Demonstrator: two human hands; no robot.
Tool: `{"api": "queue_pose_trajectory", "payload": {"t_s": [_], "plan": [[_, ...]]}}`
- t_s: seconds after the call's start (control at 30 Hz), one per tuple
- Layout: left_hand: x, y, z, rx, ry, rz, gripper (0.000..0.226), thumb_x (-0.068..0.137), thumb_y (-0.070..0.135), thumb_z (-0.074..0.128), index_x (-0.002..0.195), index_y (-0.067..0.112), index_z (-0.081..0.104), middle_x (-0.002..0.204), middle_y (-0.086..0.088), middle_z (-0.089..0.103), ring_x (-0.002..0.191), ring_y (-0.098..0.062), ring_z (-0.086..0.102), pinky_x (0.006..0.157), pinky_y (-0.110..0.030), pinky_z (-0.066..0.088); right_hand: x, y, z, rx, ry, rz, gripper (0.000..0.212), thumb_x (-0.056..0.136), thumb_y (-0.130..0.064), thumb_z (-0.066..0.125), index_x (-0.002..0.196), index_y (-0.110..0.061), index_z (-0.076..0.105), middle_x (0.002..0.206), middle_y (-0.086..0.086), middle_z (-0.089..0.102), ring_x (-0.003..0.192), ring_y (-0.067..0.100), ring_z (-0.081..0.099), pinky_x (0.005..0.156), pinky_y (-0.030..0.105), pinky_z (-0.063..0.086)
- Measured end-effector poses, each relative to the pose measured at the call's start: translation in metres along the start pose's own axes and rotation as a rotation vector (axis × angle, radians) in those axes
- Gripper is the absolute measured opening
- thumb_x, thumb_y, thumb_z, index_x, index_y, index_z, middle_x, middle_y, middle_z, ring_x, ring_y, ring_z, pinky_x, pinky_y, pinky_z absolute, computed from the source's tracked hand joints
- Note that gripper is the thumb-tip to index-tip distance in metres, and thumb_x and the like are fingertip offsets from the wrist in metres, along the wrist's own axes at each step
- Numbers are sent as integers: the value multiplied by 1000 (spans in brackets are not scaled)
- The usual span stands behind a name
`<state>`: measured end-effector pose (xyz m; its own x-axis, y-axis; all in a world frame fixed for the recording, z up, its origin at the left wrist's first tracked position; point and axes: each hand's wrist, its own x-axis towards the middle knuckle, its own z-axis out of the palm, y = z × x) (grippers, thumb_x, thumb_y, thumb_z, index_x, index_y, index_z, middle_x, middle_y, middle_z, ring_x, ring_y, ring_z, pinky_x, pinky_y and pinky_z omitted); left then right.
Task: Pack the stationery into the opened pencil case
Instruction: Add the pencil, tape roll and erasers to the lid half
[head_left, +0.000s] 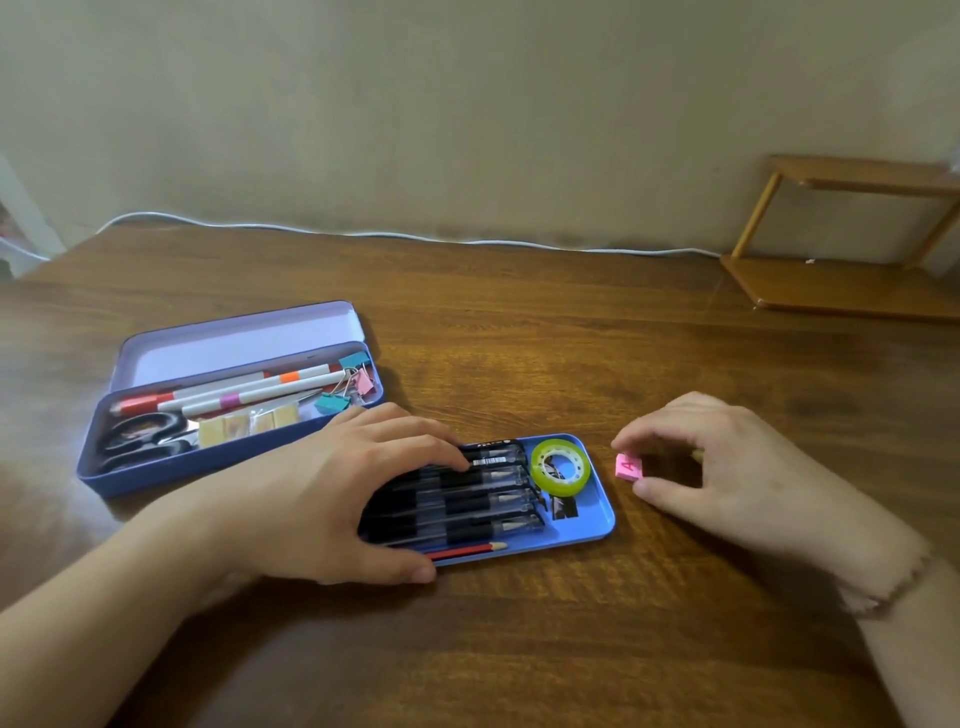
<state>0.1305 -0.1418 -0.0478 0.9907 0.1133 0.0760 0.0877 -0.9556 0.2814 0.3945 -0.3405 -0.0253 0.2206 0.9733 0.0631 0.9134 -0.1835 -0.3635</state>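
Note:
An open purple-blue pencil case (171, 470) lies at the left, lid tipped back, holding scissors (140, 439), markers (249, 389), binder clips (358, 382) and yellow sticky pads. In front of me a blue inner tray (597, 512) carries several black pens (467, 499), a red pencil (467, 552) and a green tape roll (561, 466). My left hand (332, 499) lies flat over the tray's left part, fingers on the pens. Just right of the tray, my right hand (711, 467) pinches a small pink eraser (628, 466) between thumb and forefinger, at table level.
The wooden table (519, 649) extends all around. A white cable (415, 236) runs along the back edge by the wall. A small wooden shelf (852, 249) stands at the back right.

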Motion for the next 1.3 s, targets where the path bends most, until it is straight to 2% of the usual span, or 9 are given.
{"api": "queue_pose_trajectory", "payload": {"t_s": [0.13, 0.27, 0.37, 0.47, 0.73, 0.87, 1.03, 1.13, 1.3], "plan": [[0, 1, -2, 6, -4, 6, 74, 73, 78, 59, 137, 47, 37, 142, 27, 37, 129, 1, 33, 107, -26, 36, -1, -7, 3, -51, -16, -47, 19, 84, -36, 66, 102, -40, 69, 95, -27, 60, 102, -2, 49, 90, 30, 46], [0, 2, -3, 8, -21, -1, 74, 73, 79, 58, 136, 48, 36, 143, 28, 35, 130, 1, 32, 107, -29, 38, -8, -35, 7, 148, 115, -134, 12, 79, -43, 71, 85, -33, 73, 83, -21, 66, 92, 7, 58, 80, 23, 45], [0, 2, -2, 2, -12, 1, 73, 73, 78, 59, 136, 48, 36, 144, 27, 36, 130, 0, 33, 108, -31, 38, -7, -49, 22, 26, 61, -184, 26, 78, -59, 60, 85, -35, 68, 81, -23, 63, 87, 4, 54, 78, 30, 46], [0, 2, -2, 6, -4, 1, 73, 74, 77, 60, 136, 46, 38, 144, 25, 37, 129, 1, 34, 108, -31, 37, -6, -46, 26, -16, 20, -115, 37, 75, -68, 50, 91, -39, 67, 83, -26, 61, 89, 2, 50, 80, 31, 46], [0, 3, -2, 3, -16, -2, 74, 74, 77, 59, 137, 46, 38, 144, 26, 36, 130, 2, 32, 109, -27, 34, -7, -43, 19, -54, -2, -127, 40, 73, -69, 54, 98, -41, 66, 88, -28, 59, 93, 1, 50, 82, 25, 42], [0, 2, -2, 3, -16, -6, 74, 74, 77, 60, 137, 45, 38, 144, 25, 36, 130, 1, 33, 109, -29, 34, -15, -13, -19, -31, 65, 24, 23, 72, -57, 70, 90, -44, 66, 89, -26, 61, 90, -1, 55, 73, 17, 42], [0, 3, -2, 13, -20, -5, 73, 74, 78, 59, 136, 46, 38, 144, 26, 35, 130, 2, 32, 110, -26, 32, -27, 32, -40, -112, -160, 245, 35, 59, -49, 83, 86, -56, 61, 90, -26, 59, 88, -2, 57, 67, 25, 48], [0, 3, -2, 11, -26, -5, 73, 74, 78, 58, 136, 47, 37, 144, 27, 34, 130, 2, 31, 110, -27, 32, -22, 36, -34, -129, -181, 251, 25, 64, -43, 83, 81, -50, 66, 91, -23, 58, 90, 1, 56, 75, 32, 52], [0, 2, -2, -1, -28, -8, 73, 74, 78, 58, 137, 46, 37, 145, 27, 33, 131, 1, 31, 110, -29, 33, -18, 30, -31, -119, -150, 180, 8, 79, -41, 69, 80, -49, 68, 88, -26, 57, 94, -6, 50, 78, 29, 48]]}}
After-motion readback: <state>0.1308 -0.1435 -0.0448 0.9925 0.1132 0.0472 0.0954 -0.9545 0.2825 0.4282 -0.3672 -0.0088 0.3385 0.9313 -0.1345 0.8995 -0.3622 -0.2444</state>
